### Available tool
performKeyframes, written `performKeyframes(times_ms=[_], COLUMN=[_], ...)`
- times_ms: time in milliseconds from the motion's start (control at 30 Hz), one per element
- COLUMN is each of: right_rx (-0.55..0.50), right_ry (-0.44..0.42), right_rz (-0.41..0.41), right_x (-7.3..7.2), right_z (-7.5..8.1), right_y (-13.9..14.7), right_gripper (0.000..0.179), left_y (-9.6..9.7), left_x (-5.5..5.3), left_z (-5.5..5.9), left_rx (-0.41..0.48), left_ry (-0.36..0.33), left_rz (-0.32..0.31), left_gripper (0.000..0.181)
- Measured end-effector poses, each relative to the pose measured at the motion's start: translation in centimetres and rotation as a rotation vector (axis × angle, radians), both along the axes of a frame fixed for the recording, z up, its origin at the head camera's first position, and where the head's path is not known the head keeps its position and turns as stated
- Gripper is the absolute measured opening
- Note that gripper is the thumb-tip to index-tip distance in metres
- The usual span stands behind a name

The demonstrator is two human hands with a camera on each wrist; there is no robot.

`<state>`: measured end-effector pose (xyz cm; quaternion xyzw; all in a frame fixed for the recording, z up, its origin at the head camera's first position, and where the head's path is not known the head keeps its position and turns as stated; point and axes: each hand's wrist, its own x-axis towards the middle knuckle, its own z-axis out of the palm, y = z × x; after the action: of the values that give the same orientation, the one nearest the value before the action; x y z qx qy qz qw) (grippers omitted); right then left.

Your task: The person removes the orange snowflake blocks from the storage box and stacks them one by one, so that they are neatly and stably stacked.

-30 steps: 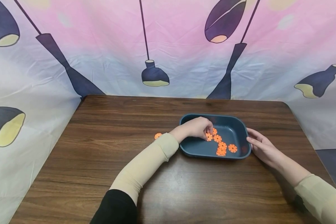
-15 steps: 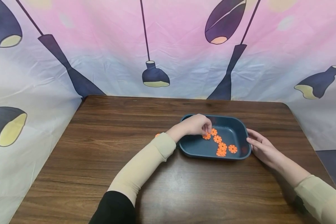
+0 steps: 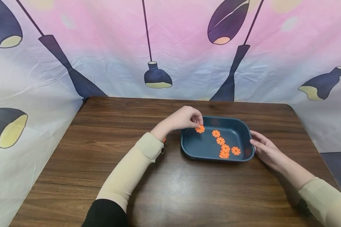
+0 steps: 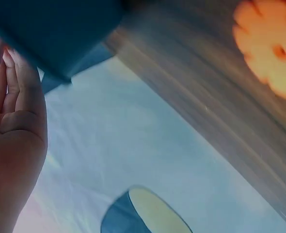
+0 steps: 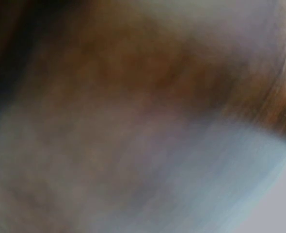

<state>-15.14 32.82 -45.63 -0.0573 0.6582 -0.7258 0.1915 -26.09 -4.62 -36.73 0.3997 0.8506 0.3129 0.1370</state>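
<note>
My left hand (image 3: 182,119) is at the left end of a dark blue plastic bin (image 3: 199,151), pinching an orange interlocking disc (image 3: 200,129) with notched edges between thumb and fingers. Several more orange discs (image 3: 220,141) lie on the bin's floor, some overlapping near the front wall. At the right end, my right hand (image 3: 265,148) holds the bin, thumb on the rim and fingers along the outer wall. In the left wrist view the left hand (image 4: 14,116) reaches up beside the bin (image 4: 55,34), which hides its fingertips. The right wrist view is blurred.
On the brown wooden table (image 3: 113,142), a loose orange disc (image 4: 266,48) lies left of the bin; my left wrist mostly covers it in the head view. A curtain (image 3: 110,41) printed with lamps hangs behind the table's far edge.
My left hand has moved left and back across the bin, carrying an orange disc away from the others. The right hand and the bin stay nearly where they were.
</note>
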Motion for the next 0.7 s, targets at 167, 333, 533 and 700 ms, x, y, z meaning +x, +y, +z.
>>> performKeyframes(times_ms=[167,333,533,700], right_rx=[0.000,-0.004,-0.046,-0.051], right_ry=[-0.004,-0.001,0.015,0.043], right_rz=[0.000,-0.002,0.012,0.032], right_x=[0.0,0.0,0.0,-0.1], right_z=[0.0,-0.1,-0.3,-0.3], right_y=[0.1,0.1,0.1,0.0], right_gripper=[0.033,0.033,0.035,0.037], left_y=[-2.3,-4.5,-7.4,-9.5], left_x=[0.5,1.1,1.4,1.4], left_z=[0.5,0.8,1.2,1.4], left_rx=[0.047,0.060,0.048,0.014], left_ry=[-0.002,-0.009,-0.007,-0.036], left_rz=[0.037,0.069,0.116,0.156], left_gripper=[0.005,0.005,0.006,0.007])
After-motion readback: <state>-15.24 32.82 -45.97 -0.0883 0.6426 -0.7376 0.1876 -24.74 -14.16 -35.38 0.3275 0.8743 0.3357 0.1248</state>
